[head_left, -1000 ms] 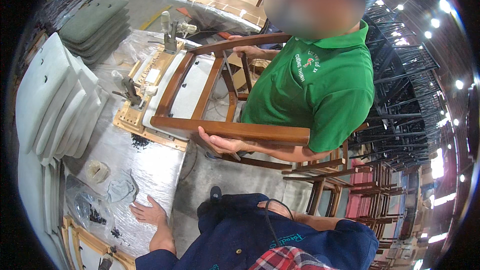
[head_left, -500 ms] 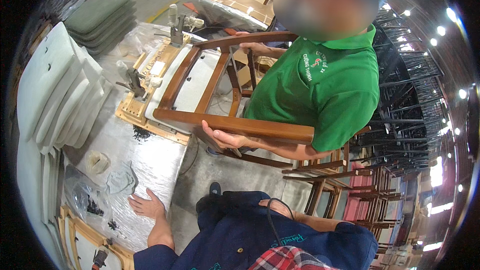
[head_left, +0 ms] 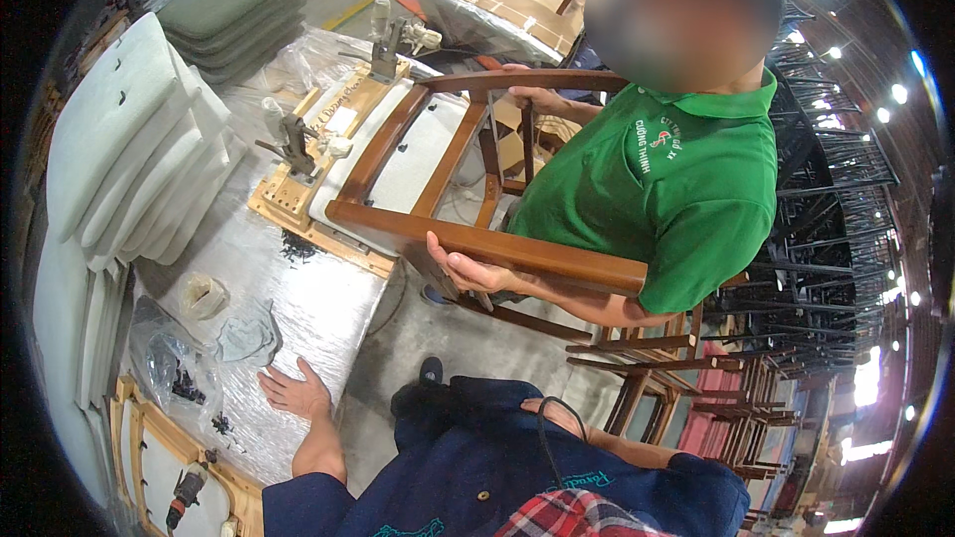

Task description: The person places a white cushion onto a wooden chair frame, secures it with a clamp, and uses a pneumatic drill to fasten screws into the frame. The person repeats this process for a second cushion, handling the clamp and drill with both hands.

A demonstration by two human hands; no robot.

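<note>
Fingers of the left hand [head_left: 293, 393] lay spread flat on the silver-covered table [head_left: 318, 308], gripping nothing, just beside a crumpled grey rag [head_left: 247, 335]. Right of the table, the right hand [head_left: 557, 416] rested against dark trousers [head_left: 477, 438]; its grip couldn't be told.

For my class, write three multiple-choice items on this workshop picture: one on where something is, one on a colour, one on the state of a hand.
1. Where does the wearer's left hand rest?
A. on the plastic-covered table
B. on the chair frame
C. on the floor

2. What colour is the co-worker's shirt?
A. red
B. green
C. white

3. How is the wearer's left hand?
A. gripping a tool
B. closed in a fist
C. open, empty

Answers: 1 A, the palm lies flat at the table's near edge. 2 B, the shirt is plainly green. 3 C, the fingers are spread with nothing in them.
</note>
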